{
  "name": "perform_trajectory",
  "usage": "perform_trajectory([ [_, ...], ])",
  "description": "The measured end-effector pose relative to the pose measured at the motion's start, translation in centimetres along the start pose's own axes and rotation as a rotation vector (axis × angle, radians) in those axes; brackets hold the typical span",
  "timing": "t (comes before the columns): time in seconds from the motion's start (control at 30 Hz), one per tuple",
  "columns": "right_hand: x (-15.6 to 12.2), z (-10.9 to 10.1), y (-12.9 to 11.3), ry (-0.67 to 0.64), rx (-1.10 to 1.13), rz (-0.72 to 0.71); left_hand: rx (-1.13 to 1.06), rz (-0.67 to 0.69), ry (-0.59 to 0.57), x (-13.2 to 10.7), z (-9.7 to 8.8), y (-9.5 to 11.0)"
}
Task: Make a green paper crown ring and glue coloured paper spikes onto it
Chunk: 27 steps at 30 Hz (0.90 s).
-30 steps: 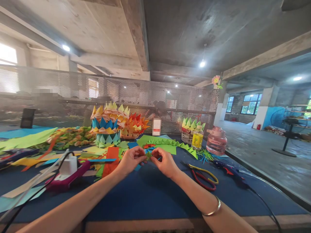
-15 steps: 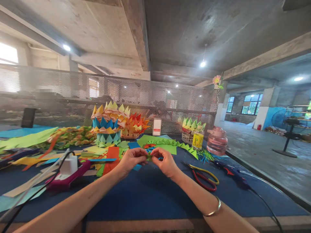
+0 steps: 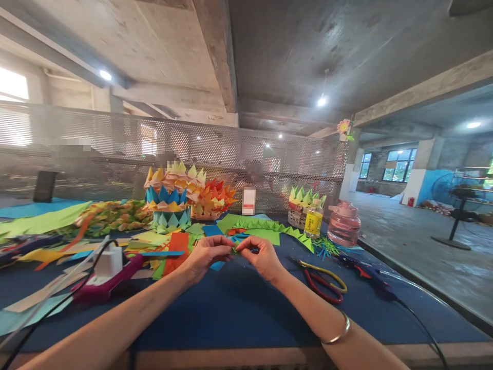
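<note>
My left hand (image 3: 206, 254) and my right hand (image 3: 262, 255) meet over the blue table (image 3: 239, 308), fingertips pinched together on a small green folded paper piece (image 3: 234, 247). Most of that piece is hidden by my fingers. A metal bangle (image 3: 339, 333) sits on my right forearm. Just behind my hands lie loose coloured paper sheets (image 3: 175, 246) and a green zigzag paper strip (image 3: 269, 227).
Stacked spiky paper crowns (image 3: 175, 198) stand at the back, another small one (image 3: 304, 198) to the right. A yellow-labelled bottle (image 3: 313, 220), a pink jar (image 3: 343, 224), red and yellow pliers (image 3: 321, 280), a glue gun (image 3: 365, 275) with cable, and a magenta device (image 3: 108, 275) lie around. A perforated metal screen (image 3: 231, 154) backs the table.
My fingers have shifted slightly on the green piece, closing more tightly over it; the hands stay in the same place.
</note>
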State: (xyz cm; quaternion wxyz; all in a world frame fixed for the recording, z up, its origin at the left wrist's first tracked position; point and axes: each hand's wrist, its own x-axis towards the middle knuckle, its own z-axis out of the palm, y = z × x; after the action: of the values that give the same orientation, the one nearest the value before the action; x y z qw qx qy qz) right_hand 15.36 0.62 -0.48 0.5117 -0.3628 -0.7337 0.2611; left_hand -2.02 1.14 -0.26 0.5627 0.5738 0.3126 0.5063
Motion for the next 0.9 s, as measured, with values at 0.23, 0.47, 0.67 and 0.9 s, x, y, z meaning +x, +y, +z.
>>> perform_trajectory([
  [0.23,-0.4,-0.1,-0.6,-0.011,-0.086,-0.06,0.052,0.054,0.003,0.1,0.2,-0.4],
  [0.47,-0.5,-0.3,-0.4,-0.041,-0.045,-0.023,0.129,0.148,0.061,0.4,0.2,-0.4],
  [0.67,-0.2,0.0,0.1,-0.07,-0.045,0.048,0.201,0.224,0.058,0.2,0.4,-0.3],
  [0.9,0.2,0.2,0.6,-0.093,-0.002,0.053,0.185,0.185,0.013,-0.1,0.4,-0.1],
])
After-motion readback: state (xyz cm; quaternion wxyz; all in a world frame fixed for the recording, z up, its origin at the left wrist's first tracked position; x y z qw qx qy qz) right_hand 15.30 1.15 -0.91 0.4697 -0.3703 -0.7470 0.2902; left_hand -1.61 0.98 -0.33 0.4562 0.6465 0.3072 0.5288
